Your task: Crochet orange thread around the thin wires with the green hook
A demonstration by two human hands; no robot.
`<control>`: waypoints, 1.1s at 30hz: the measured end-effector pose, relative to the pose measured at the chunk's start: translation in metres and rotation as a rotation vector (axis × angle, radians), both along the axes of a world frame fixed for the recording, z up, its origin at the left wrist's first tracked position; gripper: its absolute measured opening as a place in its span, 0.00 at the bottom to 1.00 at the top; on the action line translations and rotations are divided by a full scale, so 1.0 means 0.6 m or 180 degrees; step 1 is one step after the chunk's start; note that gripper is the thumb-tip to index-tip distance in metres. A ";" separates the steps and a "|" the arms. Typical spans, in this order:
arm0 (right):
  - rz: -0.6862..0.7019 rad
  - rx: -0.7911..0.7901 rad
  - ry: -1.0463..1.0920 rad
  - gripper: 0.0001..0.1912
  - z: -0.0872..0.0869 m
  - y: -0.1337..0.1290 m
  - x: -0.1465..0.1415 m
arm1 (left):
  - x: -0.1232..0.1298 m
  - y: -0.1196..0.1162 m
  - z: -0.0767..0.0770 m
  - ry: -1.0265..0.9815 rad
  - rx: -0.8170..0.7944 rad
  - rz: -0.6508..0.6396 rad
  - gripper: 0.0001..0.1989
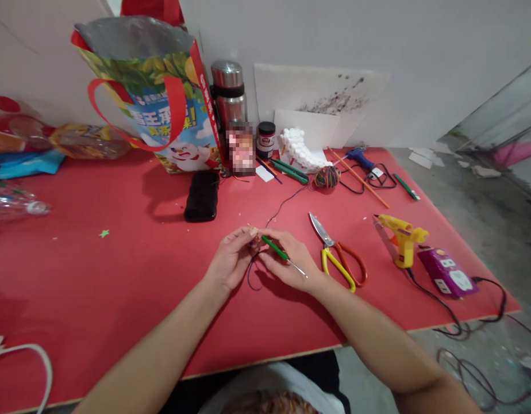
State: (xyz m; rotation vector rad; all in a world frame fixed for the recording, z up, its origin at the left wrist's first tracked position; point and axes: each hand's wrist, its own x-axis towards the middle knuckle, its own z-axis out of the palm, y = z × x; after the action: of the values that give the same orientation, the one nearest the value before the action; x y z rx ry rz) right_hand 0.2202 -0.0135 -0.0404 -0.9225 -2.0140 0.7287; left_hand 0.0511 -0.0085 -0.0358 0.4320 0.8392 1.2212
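Note:
Over the red table, my left hand (231, 256) pinches a small piece of multicoloured yarn work (256, 240), mostly covered by the fingers. My right hand (287, 256) holds a crochet hook (274, 247) with a green handle; its bare metal end points back toward my right wrist. The fingertips of both hands meet at the yarn work. A dark loose yarn end (249, 279) curls on the table below them. From the hands a thin yarn strand (285, 201) runs back to a multicoloured yarn ball (327, 177).
Right of my hands lie scissors (330, 244), a yellow glue gun (402, 236) and a purple power socket (449, 271) with cables. Behind are a black phone (201, 196), a green cutter knife (289, 171), a shopping bag (162, 109) and a steel flask (230, 95).

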 end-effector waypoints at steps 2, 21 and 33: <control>-0.0011 0.0016 -0.0002 0.21 0.003 0.000 0.000 | 0.000 0.000 -0.003 0.0004 -0.0035 -0.0032 0.12; 0.0035 0.0157 -0.0037 0.21 -0.006 0.001 0.003 | -0.003 0.001 -0.011 0.0020 -0.0100 -0.0127 0.12; 0.0113 0.0234 0.0015 0.23 -0.001 -0.001 0.003 | 0.000 0.001 -0.009 0.0047 -0.0065 -0.0136 0.12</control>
State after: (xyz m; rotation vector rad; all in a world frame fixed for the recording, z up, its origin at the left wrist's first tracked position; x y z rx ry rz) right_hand 0.2222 -0.0141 -0.0410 -0.8437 -2.0439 0.6708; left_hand 0.0509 -0.0081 -0.0409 0.4407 0.8506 1.1703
